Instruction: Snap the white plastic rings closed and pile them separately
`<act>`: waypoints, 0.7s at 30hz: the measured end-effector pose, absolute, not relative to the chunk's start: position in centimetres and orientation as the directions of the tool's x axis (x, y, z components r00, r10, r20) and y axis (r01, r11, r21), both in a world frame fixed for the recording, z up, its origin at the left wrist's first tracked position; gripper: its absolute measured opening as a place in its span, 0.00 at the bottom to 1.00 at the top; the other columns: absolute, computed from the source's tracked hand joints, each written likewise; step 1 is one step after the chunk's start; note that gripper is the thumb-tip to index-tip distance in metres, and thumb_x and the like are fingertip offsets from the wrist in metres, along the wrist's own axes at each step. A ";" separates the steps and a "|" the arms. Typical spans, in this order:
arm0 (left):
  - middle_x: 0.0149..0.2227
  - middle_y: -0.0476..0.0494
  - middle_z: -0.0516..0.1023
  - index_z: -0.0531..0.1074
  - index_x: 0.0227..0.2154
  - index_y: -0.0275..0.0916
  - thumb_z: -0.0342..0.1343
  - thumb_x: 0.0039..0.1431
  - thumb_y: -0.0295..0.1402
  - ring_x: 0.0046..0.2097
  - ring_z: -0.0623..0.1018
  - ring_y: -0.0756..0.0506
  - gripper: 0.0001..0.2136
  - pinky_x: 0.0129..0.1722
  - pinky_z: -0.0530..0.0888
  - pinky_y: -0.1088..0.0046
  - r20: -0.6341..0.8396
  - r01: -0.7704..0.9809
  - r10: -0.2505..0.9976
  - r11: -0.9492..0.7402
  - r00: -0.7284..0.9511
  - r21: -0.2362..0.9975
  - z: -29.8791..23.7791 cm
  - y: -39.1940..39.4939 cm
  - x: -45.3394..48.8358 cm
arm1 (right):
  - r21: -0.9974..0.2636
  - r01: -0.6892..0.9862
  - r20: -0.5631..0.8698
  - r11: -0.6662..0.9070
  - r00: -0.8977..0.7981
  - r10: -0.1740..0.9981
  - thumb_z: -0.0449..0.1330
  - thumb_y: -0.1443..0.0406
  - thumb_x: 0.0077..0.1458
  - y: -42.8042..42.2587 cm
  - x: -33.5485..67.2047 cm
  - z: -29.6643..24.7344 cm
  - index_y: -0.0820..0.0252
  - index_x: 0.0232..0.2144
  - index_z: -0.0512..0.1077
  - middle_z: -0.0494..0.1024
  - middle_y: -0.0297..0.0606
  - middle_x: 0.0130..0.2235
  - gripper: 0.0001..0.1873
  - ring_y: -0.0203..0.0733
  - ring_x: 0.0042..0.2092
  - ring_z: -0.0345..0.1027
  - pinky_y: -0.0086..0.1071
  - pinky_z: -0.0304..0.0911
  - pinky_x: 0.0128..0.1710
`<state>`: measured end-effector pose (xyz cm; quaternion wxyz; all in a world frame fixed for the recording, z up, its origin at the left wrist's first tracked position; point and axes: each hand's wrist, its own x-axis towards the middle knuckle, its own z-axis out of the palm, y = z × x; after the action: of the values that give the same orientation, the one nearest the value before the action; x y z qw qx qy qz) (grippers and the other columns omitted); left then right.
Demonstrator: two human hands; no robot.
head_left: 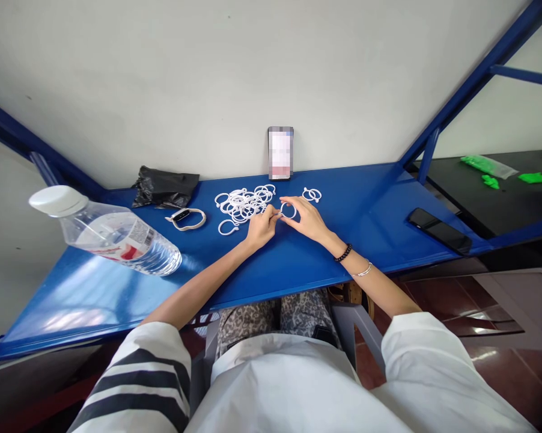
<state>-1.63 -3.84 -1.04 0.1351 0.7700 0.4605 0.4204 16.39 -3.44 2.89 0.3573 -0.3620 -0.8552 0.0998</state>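
Note:
Between my two hands is a white plastic ring [294, 206], which looks like a curtain ring. My left hand [262, 228] pinches it at its left side with closed fingers. Thumb and fingers of my right hand [307, 220] curve around the ring's right side and grip it. Just left of and beyond my left hand lies a loose pile of similar white rings [241, 204], with one ring [228, 227] at the near edge of the pile. Beyond my right hand, a small group of white rings [312, 195] rests apart from the pile.
A phone [280, 153] leans upright against the wall. To the left are a black plastic bag [165, 186], a fitness band [187, 219] and a large water bottle [113, 234]. Another dark phone [438, 230] lies at the right of the blue table [361, 180]. Blue metal braces [473, 78] flank it.

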 end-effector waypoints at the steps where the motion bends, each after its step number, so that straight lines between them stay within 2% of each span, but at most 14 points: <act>1: 0.35 0.45 0.81 0.63 0.33 0.40 0.48 0.64 0.33 0.28 0.78 0.48 0.04 0.29 0.70 0.75 0.523 0.593 0.823 -0.540 0.223 0.597 -1.0 -3.8 -1.6 | -0.430 0.546 0.538 0.719 -0.484 0.690 0.57 0.59 0.61 -3.4 16.4 2.9 0.53 0.56 0.65 0.75 0.42 0.52 0.21 0.50 0.51 0.70 0.52 0.62 0.57; 7: 0.33 0.46 0.80 0.64 0.34 0.40 0.47 0.66 0.35 0.26 0.76 0.50 0.06 0.27 0.68 0.75 0.527 0.575 0.818 -0.552 0.232 0.604 -1.0 -3.9 -1.6 | -0.460 0.531 0.534 0.711 -0.475 0.700 0.56 0.59 0.61 -3.4 16.4 2.8 0.54 0.55 0.66 0.75 0.43 0.52 0.20 0.51 0.53 0.69 0.52 0.62 0.57; 10: 0.24 0.51 0.74 0.65 0.39 0.39 0.45 0.67 0.38 0.23 0.72 0.51 0.09 0.26 0.66 0.76 0.521 0.551 0.818 -0.559 0.244 0.620 -0.6 -4.1 -1.6 | -0.583 0.471 0.514 0.662 -0.417 0.750 0.58 0.57 0.60 -3.3 16.4 2.8 0.55 0.50 0.69 0.75 0.43 0.51 0.18 0.49 0.51 0.70 0.48 0.65 0.54; 12: 0.21 0.54 0.70 0.64 0.45 0.38 0.44 0.68 0.40 0.22 0.71 0.51 0.11 0.27 0.66 0.76 0.509 0.532 0.826 -0.553 0.243 0.642 -0.2 -4.2 -1.5 | -0.722 0.373 0.464 0.582 -0.363 0.808 0.60 0.55 0.57 -3.3 16.3 2.7 0.55 0.47 0.69 0.76 0.42 0.49 0.18 0.47 0.49 0.72 0.45 0.67 0.52; 15: 0.24 0.54 0.70 0.62 0.50 0.39 0.44 0.68 0.42 0.24 0.71 0.52 0.15 0.28 0.68 0.76 0.500 0.506 0.832 -0.547 0.241 0.667 0.1 -4.4 -1.5 | -0.906 0.155 0.334 0.393 -0.307 0.891 0.62 0.51 0.54 -3.2 16.0 2.3 0.54 0.45 0.67 0.77 0.41 0.48 0.20 0.45 0.50 0.73 0.42 0.68 0.52; 18: 0.29 0.51 0.72 0.63 0.49 0.39 0.49 0.65 0.44 0.26 0.71 0.51 0.16 0.28 0.69 0.76 0.499 0.516 0.824 -0.561 0.269 0.648 0.0 -4.3 -1.5 | -0.974 -0.039 0.224 0.222 -0.294 0.929 0.64 0.49 0.50 -3.0 15.6 1.8 0.53 0.42 0.63 0.77 0.38 0.44 0.23 0.42 0.47 0.75 0.39 0.70 0.49; 21: 0.34 0.47 0.73 0.65 0.48 0.38 0.53 0.63 0.43 0.32 0.74 0.50 0.16 0.31 0.70 0.76 0.537 0.551 0.781 -0.614 0.320 0.565 -0.3 -4.2 -1.4 | -0.983 -0.122 0.170 0.140 -0.289 0.942 0.65 0.48 0.48 -3.1 15.2 1.6 0.52 0.40 0.61 0.78 0.35 0.42 0.24 0.40 0.41 0.76 0.36 0.71 0.44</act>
<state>-1.37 -4.20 -0.29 0.1404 0.8002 0.4162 0.4083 15.22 -3.14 1.62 0.4810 -0.3521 -0.5820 0.5531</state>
